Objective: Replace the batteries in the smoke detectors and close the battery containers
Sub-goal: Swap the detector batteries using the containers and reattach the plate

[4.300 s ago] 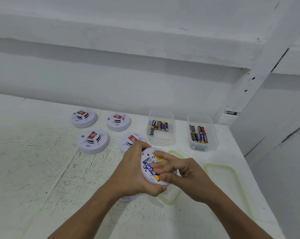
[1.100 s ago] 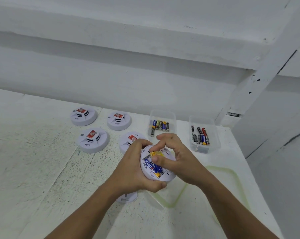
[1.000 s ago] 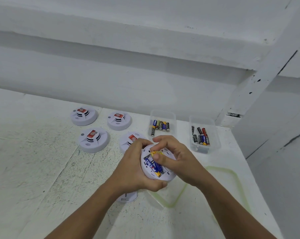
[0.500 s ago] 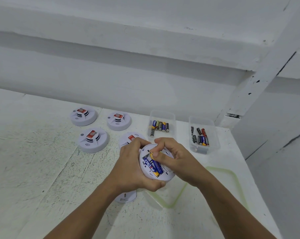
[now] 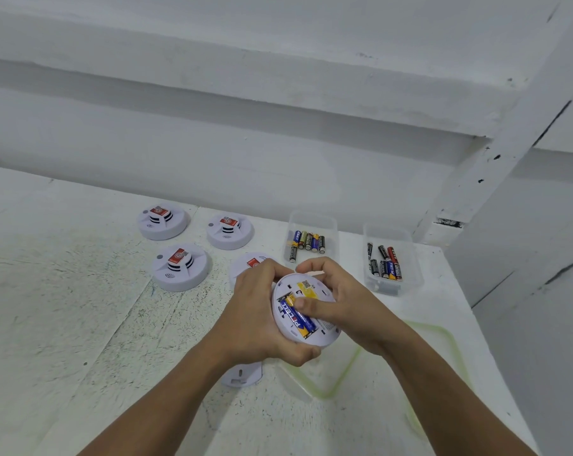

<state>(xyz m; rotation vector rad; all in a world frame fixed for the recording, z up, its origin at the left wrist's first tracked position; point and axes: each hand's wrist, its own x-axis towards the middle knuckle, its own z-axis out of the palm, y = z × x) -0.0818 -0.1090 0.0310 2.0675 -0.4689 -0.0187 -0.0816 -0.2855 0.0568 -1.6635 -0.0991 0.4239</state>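
While my left hand grips the detector back-up above the table, my right hand curls round its far rim.
Right thumb is pressing on the blue-and-yellow battery in the open bay! Four other detectors sit face-up beyond my left hand, one half hidden. Further right stand the left tub and right tub, both holding loose batteries.

white table, smoke detectors, battery tubs, lids
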